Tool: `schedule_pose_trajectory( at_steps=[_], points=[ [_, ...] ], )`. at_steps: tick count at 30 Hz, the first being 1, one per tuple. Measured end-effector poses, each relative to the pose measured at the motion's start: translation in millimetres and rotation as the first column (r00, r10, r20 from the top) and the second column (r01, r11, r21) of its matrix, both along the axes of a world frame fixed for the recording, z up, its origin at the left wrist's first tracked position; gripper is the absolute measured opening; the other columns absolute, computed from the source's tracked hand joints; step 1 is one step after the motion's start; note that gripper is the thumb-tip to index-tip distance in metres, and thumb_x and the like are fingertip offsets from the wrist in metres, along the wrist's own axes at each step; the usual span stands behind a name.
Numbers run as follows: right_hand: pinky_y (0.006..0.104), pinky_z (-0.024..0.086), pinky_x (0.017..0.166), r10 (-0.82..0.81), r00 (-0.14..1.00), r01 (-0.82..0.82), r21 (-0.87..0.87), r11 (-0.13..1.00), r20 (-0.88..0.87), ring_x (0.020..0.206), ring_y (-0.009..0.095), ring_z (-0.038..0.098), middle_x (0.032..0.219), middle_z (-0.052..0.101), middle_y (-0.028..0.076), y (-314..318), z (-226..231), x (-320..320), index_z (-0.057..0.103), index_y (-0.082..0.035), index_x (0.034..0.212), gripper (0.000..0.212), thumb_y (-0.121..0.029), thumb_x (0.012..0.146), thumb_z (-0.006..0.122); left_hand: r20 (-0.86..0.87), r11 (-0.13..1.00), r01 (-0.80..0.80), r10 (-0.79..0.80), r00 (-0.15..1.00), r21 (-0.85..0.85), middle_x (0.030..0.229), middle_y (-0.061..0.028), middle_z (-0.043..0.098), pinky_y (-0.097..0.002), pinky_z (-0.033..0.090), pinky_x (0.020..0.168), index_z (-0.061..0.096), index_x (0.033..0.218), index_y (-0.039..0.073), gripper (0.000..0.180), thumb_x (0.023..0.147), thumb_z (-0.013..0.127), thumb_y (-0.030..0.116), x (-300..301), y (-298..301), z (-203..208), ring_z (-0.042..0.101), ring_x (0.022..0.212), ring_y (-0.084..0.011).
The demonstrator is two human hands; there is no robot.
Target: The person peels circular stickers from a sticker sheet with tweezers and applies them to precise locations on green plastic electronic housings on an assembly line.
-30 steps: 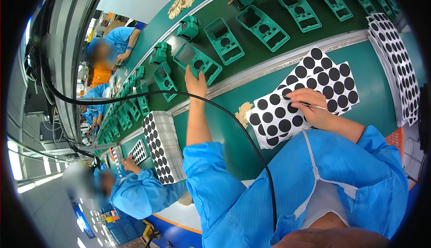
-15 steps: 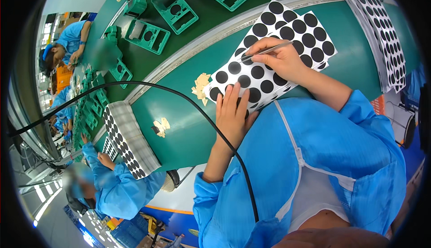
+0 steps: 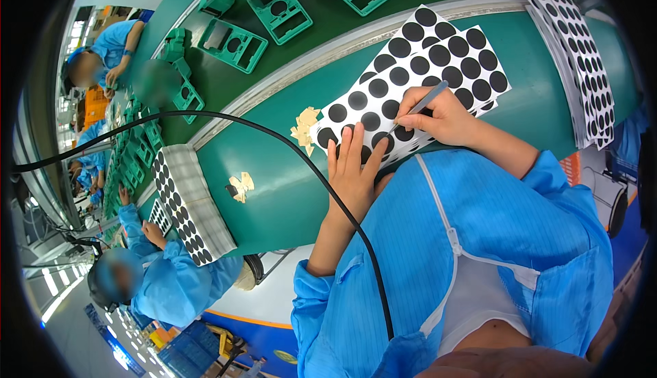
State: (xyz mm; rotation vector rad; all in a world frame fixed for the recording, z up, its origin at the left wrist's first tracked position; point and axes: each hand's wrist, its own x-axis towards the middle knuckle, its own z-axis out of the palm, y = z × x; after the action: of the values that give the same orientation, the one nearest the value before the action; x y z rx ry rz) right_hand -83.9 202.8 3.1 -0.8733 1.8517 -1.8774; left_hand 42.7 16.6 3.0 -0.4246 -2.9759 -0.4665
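Observation:
White sheets [image 3: 389,103] with rows of round black stickers lie overlapped on the green work surface in front of me. Flat on the near left corner of the top sheet rests my left hand [image 3: 352,179], fingers spread and holding nothing. My right hand [image 3: 443,119] pinches a pair of metal tweezers [image 3: 430,97] like a pen. Their tips point down and left at a black dot near the sheet's near edge, close to my left fingertips. Whether the tips touch the sticker I cannot tell. Cream paper scraps [image 3: 304,129] lie beside the sheet's left end.
Another scrap pile [image 3: 241,186] lies farther left, near a stack of dotted sheets [image 3: 185,207]. More dotted sheets [image 3: 582,63] stand at the right. Green plastic housings [image 3: 277,8] sit beyond a metal rail [image 3: 287,80]. A black cable [image 3: 287,142] crosses the view. Co-workers sit at the left.
My right hand has brought the tweezers toward me, from the sheet's middle to its near edge beside my left fingers. The left hand stays almost where it was.

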Motion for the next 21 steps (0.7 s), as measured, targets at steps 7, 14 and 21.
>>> schedule_pose_trajectory(
  at_steps=[7,14,21],
  points=[
    [0.0229,0.045,0.054,0.029,0.99,-0.014,0.107,0.994,-0.142,0.059,0.011,0.057,0.07,0.059,0.006,2.6,0.2,0.0,0.057,0.001,0.079,0.006,-0.004,0.078,0.061,-0.003,1.0,-0.006,0.006,1.0,-0.006,0.136,-0.0225,0.034,-0.0559,0.023,0.101,0.051,0.123,0.015,0.063,0.065,0.075,0.024,-0.9,2.1,-1.8,0.033,0.127,-0.0387],
    [0.0232,0.045,0.054,0.057,0.994,-0.054,-0.037,0.998,0.094,0.058,0.011,0.056,0.071,0.058,0.007,1.7,-1.6,0.8,0.056,0.001,0.08,0.004,-0.002,0.08,0.058,-0.046,0.999,-0.004,0.006,0.999,0.043,0.134,-0.0209,0.037,-0.0555,0.025,0.1,0.049,0.123,0.009,0.065,0.065,0.076,0.023,-4.3,3.6,-0.1,0.036,0.125,-0.0382],
    [0.0239,0.047,0.056,0.189,0.862,0.057,-0.46,0.886,0.471,0.06,0.013,0.057,0.077,0.061,0.013,-0.5,-5.5,-9.5,0.05,-0.002,0.083,0.004,-0.002,0.084,0.053,0.091,0.944,-0.182,0.163,0.982,0.274,0.129,-0.0203,0.043,-0.0536,0.024,0.102,0.037,0.126,-0.007,0.08,0.063,0.078,0.021,-2.7,2.7,-2.1,0.039,0.122,-0.0388]
  ],
)
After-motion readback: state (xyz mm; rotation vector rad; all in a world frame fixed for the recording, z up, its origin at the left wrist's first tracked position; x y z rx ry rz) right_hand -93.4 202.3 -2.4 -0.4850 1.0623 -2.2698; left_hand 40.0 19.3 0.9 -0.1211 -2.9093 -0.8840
